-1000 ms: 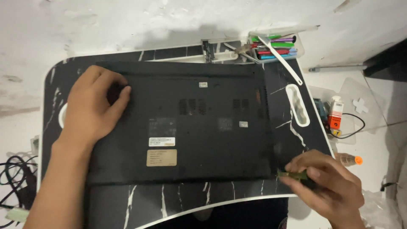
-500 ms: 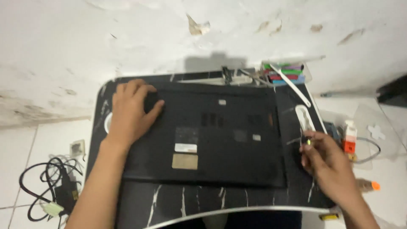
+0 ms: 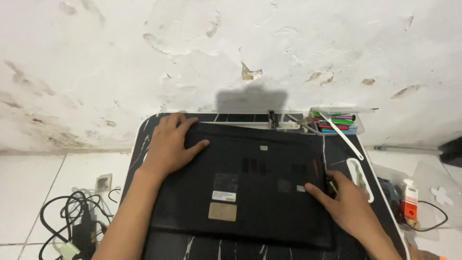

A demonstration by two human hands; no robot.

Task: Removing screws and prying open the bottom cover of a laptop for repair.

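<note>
At the far left, a tangle of black cables [image 3: 72, 219] lay on the white tiled floor [image 3: 33, 192] beside the black marbled table [image 3: 192, 248]. On the table a black laptop [image 3: 250, 188] lay upside down, its underside up and two labels near the middle. The left hand [image 3: 168, 144] rested flat on the laptop's far left corner, fingers spread and released, grasping nothing. Along the laptop's far edge lay a long clear tray [image 3: 250, 125]; what it held could not be made out. To its right, a clear plastic box [image 3: 337, 124] held a bundle of coloured pens in green, red, purple and blue. A slim white tool [image 3: 344, 137] leaned out of that box toward the near right. The right hand [image 3: 344, 204] lay at the laptop's right edge, fingers curled around a small dark tool [image 3: 331, 185] with a yellow-green mark, its tip touching the laptop. Just right of it sat a white oblong holder [image 3: 360, 178], then a small white-and-orange bottle [image 3: 410, 201] on the floor.
</note>
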